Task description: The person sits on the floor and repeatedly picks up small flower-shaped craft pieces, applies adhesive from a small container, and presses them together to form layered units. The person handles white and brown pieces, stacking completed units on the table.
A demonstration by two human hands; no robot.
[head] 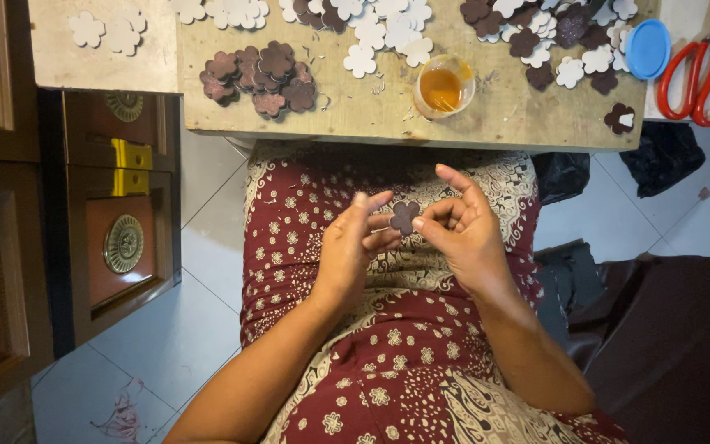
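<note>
Dark brown flower-shaped cutout [404, 217]: flat, matte, scalloped into rounded petals, held above the lap between the two hands, just below the edge of the work board. Left hand [348, 247]: fingers curled inward, fingertips pinching the cutout's left edge. Right hand [463, 232]: thumb and middle fingers pressing the cutout's right edge, forefinger raised and extended clear of it. Lap covered by a maroon batik cloth [388, 362] with small cream floral motifs and a cream scrolled border. Wooden work board [371, 111]: pale, scuffed, raw-grained, strewn with small offcuts. On it, a pile of dark brown flower cutouts [260, 78] at left centre, overlapping one another; a spread of white flower cutouts [380, 29] along the far edge, same petal outline; a mixed heap of brown and white flowers [552, 41] at right. Small clear cup of amber liquid [443, 86], round, standing upright between the piles. Blue round plastic lid [647, 48] near the right corner. Red-handled scissors [696, 78] lying just beyond the lid on a pale surface. A single brown flower with a white centre [620, 117] near the board's front right corner. Left of the lap, a dark wooden cabinet [117, 238] with round brass medallions. Floor of pale grey tiles [182, 329]; dark fabric [667, 337] heaped at right.
</note>
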